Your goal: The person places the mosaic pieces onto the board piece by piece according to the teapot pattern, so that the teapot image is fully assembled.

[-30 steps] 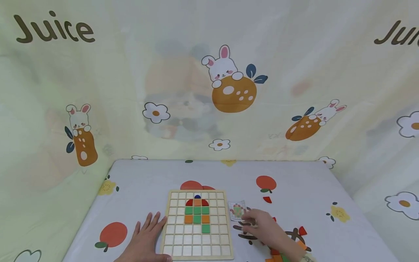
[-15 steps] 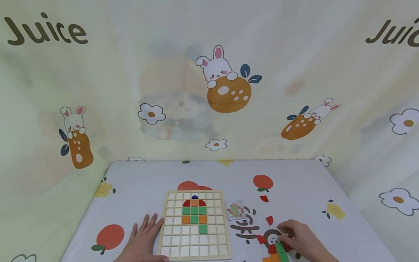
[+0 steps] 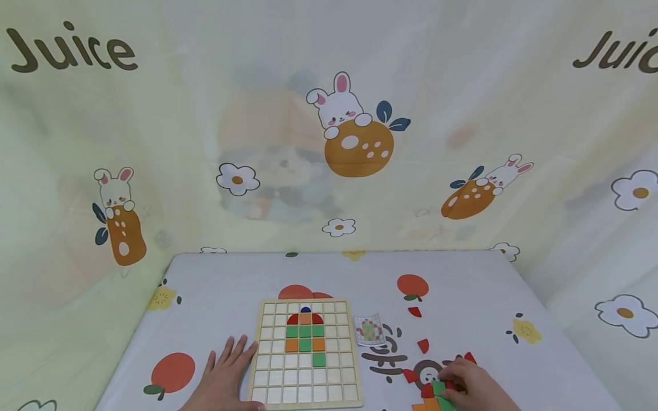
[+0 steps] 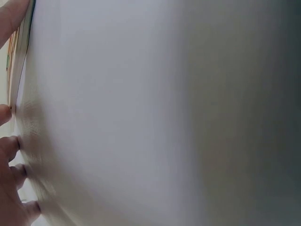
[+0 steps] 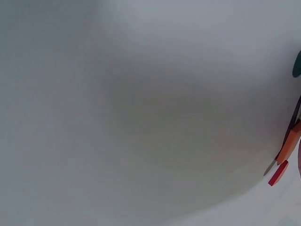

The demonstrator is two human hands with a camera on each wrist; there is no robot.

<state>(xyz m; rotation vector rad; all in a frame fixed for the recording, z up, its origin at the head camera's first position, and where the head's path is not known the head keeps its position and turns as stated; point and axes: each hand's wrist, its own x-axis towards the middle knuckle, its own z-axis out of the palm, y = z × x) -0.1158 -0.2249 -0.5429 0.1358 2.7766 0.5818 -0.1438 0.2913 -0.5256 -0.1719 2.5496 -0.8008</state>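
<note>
In the head view my left hand (image 3: 223,377) lies spread at the left side of a wooden grid board (image 3: 357,365), fingertips at its edge and thumb by the near corner. Its fingers (image 4: 9,146) also show in the left wrist view. On the board lie green tiles (image 3: 305,330), orange tiles (image 3: 292,345), red rounded pieces (image 3: 293,319) and a blue piece (image 3: 305,309). My right hand (image 3: 475,385) has curled fingers over a pile, close to green tiles (image 3: 438,388) and red pieces. I cannot tell whether it pinches one.
A small pattern card (image 3: 369,330) lies right of the board. Loose red pieces (image 3: 423,346) are scattered beyond the pile, and orange tiles (image 3: 425,405) lie at its near side. A printed curtain (image 3: 277,234) hangs behind the table.
My right hand has moved from beside the card to the pile at the right, then lower over the green tiles. My left hand stays at the board. The head view has shifted slightly.
</note>
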